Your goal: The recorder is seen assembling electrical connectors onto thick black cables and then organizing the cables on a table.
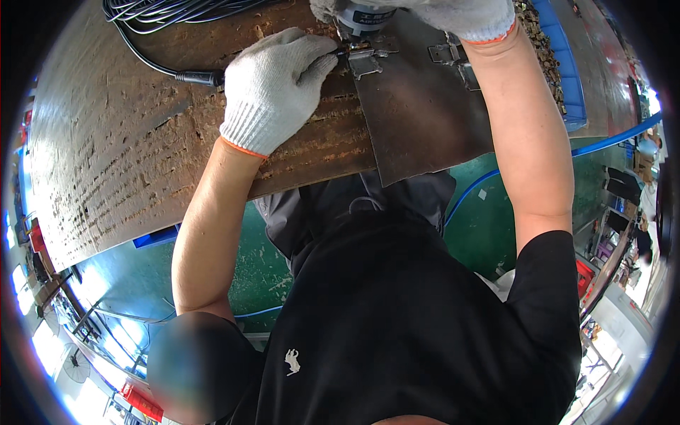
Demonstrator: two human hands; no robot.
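My left hand (276, 88), in a white knit glove, is closed around something mostly hidden. A black cable with a thick sleeve (200, 77) runs up to its left side. A thin dark tip shows past the fingers, beside small metal pieces (364, 59) at the edge of a dark sheet (425, 106). My right hand (460, 15), also gloved, is partly cut off by the top edge. Its fingers are closed around a dark cylindrical tool (363, 21) with pale markings, standing right above the metal pieces. The tool's lower end is partly hidden.
More metal pieces (448, 55) lie on the sheet near my right wrist. A blue tray (572, 78) of small metal parts stands to the right. A coiled black cable (159, 13) lies at the far left on the worn wooden bench (127, 142). A blue hose (616, 136) passes at right.
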